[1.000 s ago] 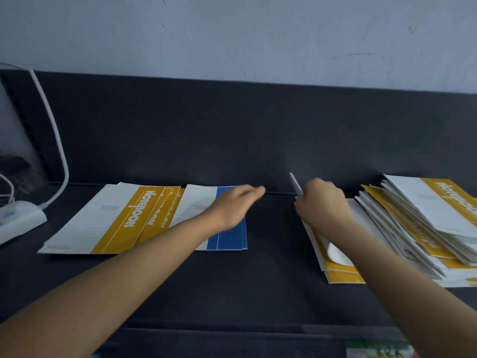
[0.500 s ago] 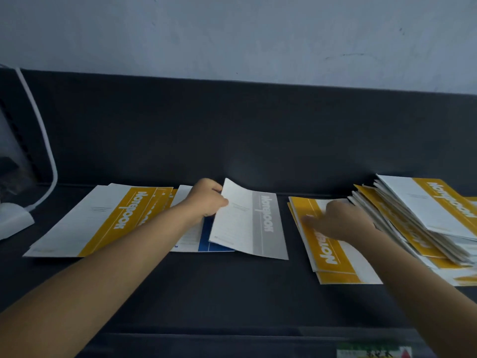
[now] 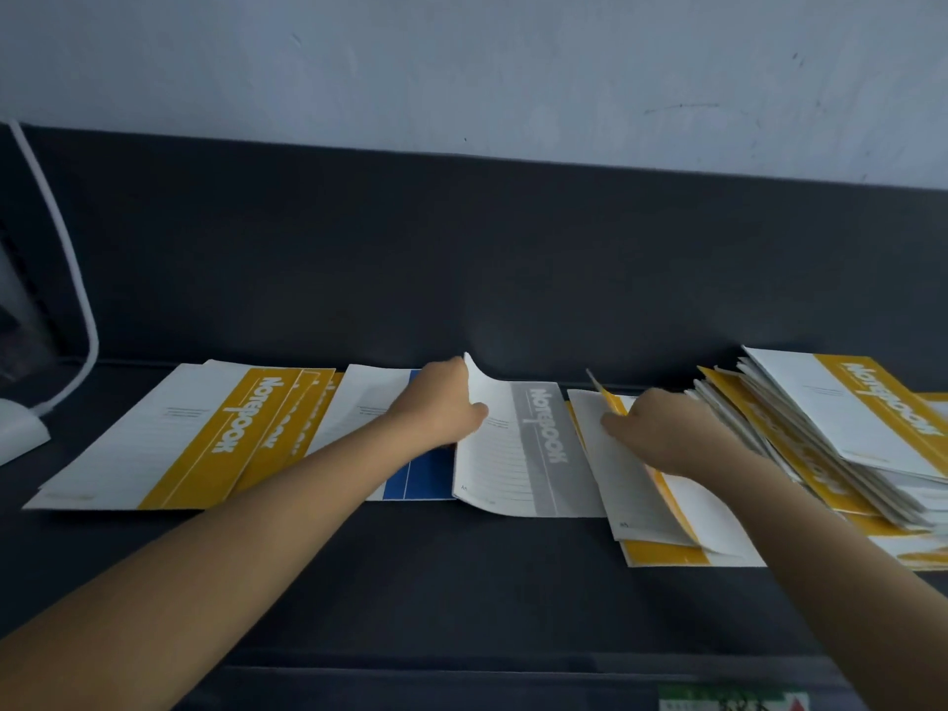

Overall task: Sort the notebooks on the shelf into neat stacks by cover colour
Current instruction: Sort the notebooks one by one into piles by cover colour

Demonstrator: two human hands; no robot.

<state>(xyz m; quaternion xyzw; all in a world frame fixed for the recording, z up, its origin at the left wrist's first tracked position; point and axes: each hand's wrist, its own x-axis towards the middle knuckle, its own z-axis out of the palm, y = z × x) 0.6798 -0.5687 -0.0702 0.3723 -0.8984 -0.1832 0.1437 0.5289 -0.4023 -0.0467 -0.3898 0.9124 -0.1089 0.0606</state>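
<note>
My left hand grips the far left edge of a grey-banded notebook, whose corner curls up; the notebook lies on the dark shelf and partly over a blue-banded notebook. Left of that sits a stack of yellow-banded notebooks. My right hand holds a yellow notebook lifted on edge, off a small yellow pile. A tall messy heap of yellow notebooks fills the right side.
A white cable curves down to a white device at the far left. The shelf's dark back panel rises behind the notebooks. A green and white label shows below the front edge.
The grey notebook passed from the right pile to my left hand and came down beside the blue one. My right hand has since tilted a yellow notebook up off its pile.
</note>
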